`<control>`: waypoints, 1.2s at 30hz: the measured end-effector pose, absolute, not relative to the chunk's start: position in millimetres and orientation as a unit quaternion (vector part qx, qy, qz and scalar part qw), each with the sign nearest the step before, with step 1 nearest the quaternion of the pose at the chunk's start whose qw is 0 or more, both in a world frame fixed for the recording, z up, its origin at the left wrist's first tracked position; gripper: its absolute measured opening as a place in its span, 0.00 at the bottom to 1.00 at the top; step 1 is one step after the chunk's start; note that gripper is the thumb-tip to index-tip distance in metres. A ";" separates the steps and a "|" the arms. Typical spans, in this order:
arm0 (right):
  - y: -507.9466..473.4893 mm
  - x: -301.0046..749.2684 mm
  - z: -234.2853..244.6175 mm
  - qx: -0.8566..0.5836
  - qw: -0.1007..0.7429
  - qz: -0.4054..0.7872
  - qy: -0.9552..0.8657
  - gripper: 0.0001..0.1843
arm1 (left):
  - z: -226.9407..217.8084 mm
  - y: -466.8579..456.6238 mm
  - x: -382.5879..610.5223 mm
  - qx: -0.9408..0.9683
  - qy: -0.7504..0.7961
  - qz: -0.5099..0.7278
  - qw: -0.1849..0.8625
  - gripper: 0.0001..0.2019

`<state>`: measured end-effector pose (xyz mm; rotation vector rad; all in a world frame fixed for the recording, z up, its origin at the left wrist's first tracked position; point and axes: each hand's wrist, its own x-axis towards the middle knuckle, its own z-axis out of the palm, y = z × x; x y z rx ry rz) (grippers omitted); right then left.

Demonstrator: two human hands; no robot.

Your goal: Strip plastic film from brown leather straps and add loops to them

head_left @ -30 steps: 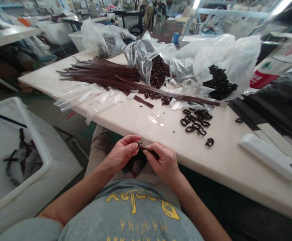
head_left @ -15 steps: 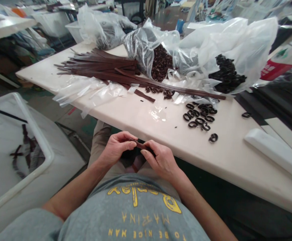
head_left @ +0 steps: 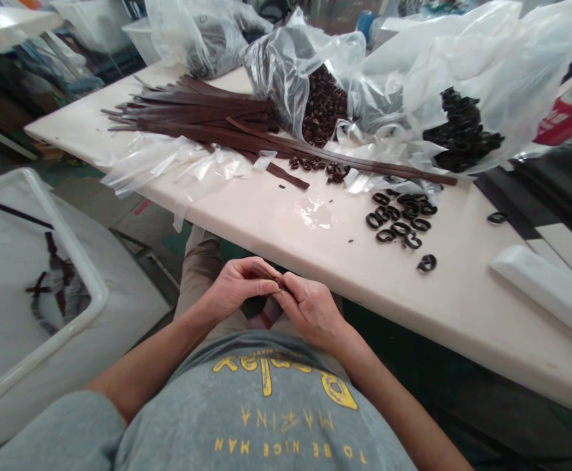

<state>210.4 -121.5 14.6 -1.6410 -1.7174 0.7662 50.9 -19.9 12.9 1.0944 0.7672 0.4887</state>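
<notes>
Just off the table's front edge, my left hand (head_left: 241,286) and my right hand (head_left: 313,306) meet, thumbs and fingertips pinched on a short dark brown strap (head_left: 265,270). One part of the strap shows along my left fingers; its other end is hidden at my right fingertips. Beyond my hands, to the right, lies a loose group of black strap loops (head_left: 401,227), with a single loop (head_left: 427,263) nearer me. A bundle of long brown straps (head_left: 192,118) lies across the table.
Clear plastic bags hold brown loops (head_left: 324,108) and black loops (head_left: 463,134) at the back of the white table (head_left: 286,222). Flat plastic bags (head_left: 168,163) lie at its left edge. A white bin (head_left: 97,288) stands at my left, a white plastic object (head_left: 541,284) at the right.
My hands have come closer together. More of the strap now lies along my left fingers, and less shows between the hands. The view has shifted slightly.
</notes>
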 end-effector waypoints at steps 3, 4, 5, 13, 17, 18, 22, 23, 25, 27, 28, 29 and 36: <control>-128.7 215.0 11.7 -0.648 0.270 0.312 -0.640 0.06 | 10.7 -12.6 43.8 0.514 0.372 0.256 0.729 0.10; -131.9 216.2 9.9 -0.657 0.248 0.310 -0.640 0.07 | 9.6 -10.4 41.2 0.516 0.378 0.262 0.723 0.10; -135.1 216.9 7.8 -0.664 0.232 0.305 -0.642 0.07 | 8.6 -9.1 39.1 0.517 0.381 0.264 0.720 0.10; -140.0 207.9 0.6 -0.646 0.226 0.300 -0.665 0.11 | 7.8 -26.9 43.8 0.520 0.361 0.195 0.749 0.10; -135.0 200.3 1.6 -0.634 0.217 0.311 -0.674 0.13 | 1.6 -34.9 45.3 0.508 0.365 0.178 0.759 0.12; -134.2 199.1 1.6 -0.631 0.219 0.318 -0.673 0.13 | 0.2 -35.2 45.1 0.505 0.365 0.174 0.763 0.13; -133.6 200.4 2.9 -0.644 0.213 0.336 -0.654 0.11 | 1.4 -30.0 43.3 0.514 0.362 0.187 0.755 0.12; -134.1 201.8 3.1 -0.652 0.204 0.336 -0.649 0.11 | 3.1 -28.2 43.0 0.519 0.363 0.196 0.749 0.12; -135.5 204.2 2.4 -0.659 0.185 0.338 -0.646 0.10 | 6.3 -26.3 43.0 0.521 0.364 0.208 0.743 0.11; -136.7 204.5 -0.1 -0.655 0.179 0.335 -0.654 0.11 | 7.2 -27.9 43.8 0.519 0.361 0.197 0.750 0.11; -136.9 204.0 -1.6 -0.651 0.183 0.330 -0.659 0.11 | 6.2 -29.9 44.3 0.519 0.358 0.187 0.754 0.11; -136.5 203.3 -3.0 -0.647 0.193 0.323 -0.663 0.12 | 4.2 -32.2 44.7 0.518 0.355 0.180 0.757 0.10; -117.0 207.5 17.6 -0.609 0.492 0.300 -0.544 0.11 | -22.2 -45.8 56.0 0.515 0.285 0.281 0.758 0.30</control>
